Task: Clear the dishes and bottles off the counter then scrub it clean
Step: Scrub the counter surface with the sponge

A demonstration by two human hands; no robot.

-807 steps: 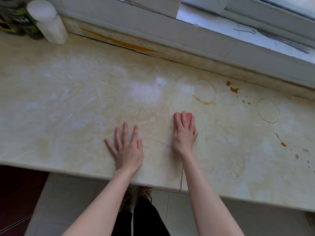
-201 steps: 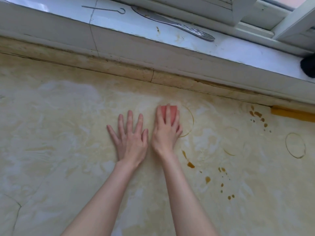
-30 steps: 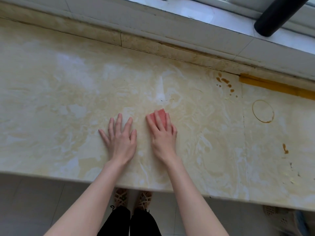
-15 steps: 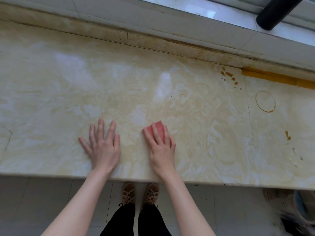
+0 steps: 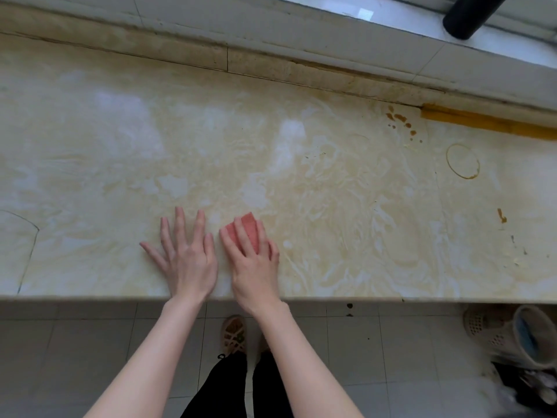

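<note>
Left hand (image 5: 188, 263) flat; right hand (image 5: 253, 265) presses sponge (image 5: 248, 220).

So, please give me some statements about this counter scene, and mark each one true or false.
1. The right hand presses a red sponge on the counter. True.
2. The left hand holds a bottle. False: it lies flat on the counter, holding nothing.
3. A ring stain shows to the right of both hands. True.
4. The sponge covers the ring stain. False: the sponge is far left of it, apart.
</note>
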